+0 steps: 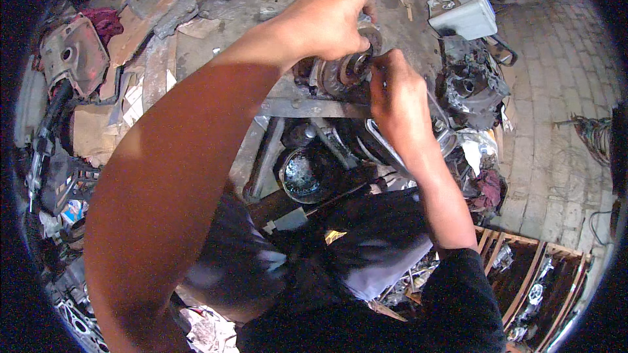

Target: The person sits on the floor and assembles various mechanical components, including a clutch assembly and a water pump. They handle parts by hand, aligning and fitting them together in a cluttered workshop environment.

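Observation:
A greasy, rust-brown metal assembly with round, ringed parts lies at the front edge of the metal-edged workbench. My left hand reaches over it from the left, its fingers curled down around a ringed metal part at the assembly's far right side. Close on the right, my right hand is closed with the thumb and fingers pressed together against the same side. What sits between those fingers is hidden.
Below the bench edge stands a round, dark oily pan. A pale grey metal box and a dirty metal housing are at the right. Boards and a metal cover lie left. A wooden rack holds parts lower right.

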Demonstrator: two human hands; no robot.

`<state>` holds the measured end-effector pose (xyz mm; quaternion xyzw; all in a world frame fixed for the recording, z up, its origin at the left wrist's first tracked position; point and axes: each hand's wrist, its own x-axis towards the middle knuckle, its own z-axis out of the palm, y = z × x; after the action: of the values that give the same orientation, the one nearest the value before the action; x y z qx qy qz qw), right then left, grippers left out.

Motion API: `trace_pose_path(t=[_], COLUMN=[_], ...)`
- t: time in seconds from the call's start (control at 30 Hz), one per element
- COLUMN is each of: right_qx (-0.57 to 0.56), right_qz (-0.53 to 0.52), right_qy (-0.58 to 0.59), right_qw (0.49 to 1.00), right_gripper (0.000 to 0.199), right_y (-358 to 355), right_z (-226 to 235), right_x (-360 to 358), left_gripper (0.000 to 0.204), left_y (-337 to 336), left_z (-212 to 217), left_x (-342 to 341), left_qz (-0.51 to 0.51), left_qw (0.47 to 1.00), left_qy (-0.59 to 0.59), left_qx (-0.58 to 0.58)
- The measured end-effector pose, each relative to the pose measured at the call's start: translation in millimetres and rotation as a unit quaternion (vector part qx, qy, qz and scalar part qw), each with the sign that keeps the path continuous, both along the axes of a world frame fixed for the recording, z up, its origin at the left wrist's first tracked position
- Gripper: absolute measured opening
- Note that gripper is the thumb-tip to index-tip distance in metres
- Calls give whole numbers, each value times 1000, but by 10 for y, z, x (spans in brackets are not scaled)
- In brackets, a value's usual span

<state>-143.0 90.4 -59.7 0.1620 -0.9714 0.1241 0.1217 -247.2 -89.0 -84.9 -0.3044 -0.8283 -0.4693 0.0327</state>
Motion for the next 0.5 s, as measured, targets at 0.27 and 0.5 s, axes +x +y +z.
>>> trace_pose_path(t=[0.27,0.5], right_qx=[-111,-73], right_qz=[-28,-57], right_qy=[-120,-58], right_qw=[986,994], right_gripper=[14,12], right_y=[11,-57], right_z=[1,41], right_x=[-24,2], left_gripper=[44,45], left_y=[-5,-82], left_z=[-24,58], left_x=[-11,25], left_qz=[9,-18], left_qw=[1000,1000], left_qy=[24,-7], left_qx=[-12,-8])
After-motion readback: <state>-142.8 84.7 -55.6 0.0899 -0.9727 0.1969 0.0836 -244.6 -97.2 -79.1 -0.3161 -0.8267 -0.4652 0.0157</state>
